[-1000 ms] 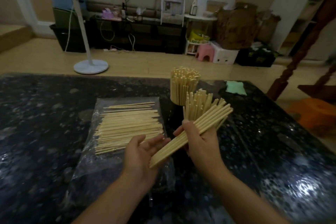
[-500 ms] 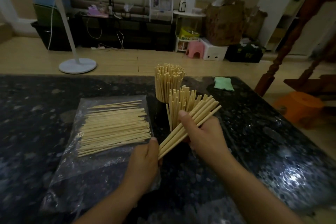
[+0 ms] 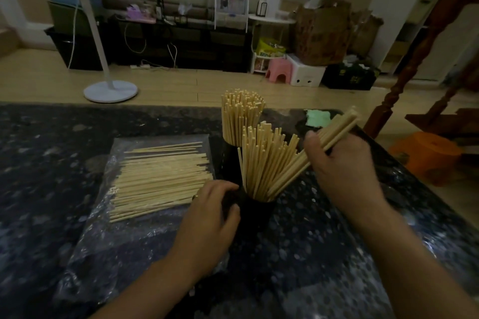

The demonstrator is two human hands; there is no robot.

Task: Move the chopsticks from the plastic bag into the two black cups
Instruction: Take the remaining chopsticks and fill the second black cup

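Note:
A clear plastic bag lies flat on the dark table with a layer of pale wooden chopsticks in it. Two black cups stand right of the bag. The far cup is packed with upright chopsticks. The near cup holds a fanned bunch. My left hand grips the near cup's left side. My right hand holds a bundle of chopsticks, slanted, with its lower ends inside the near cup.
The dark speckled table ends at a far edge just behind the cups. A green cloth lies at the back right. Beyond are a white fan base, a wooden post and an orange stool.
My left hand let go of the bundle's lower end and took hold of the near cup. My right hand carried the bundle right and tipped its lower ends into that cup.

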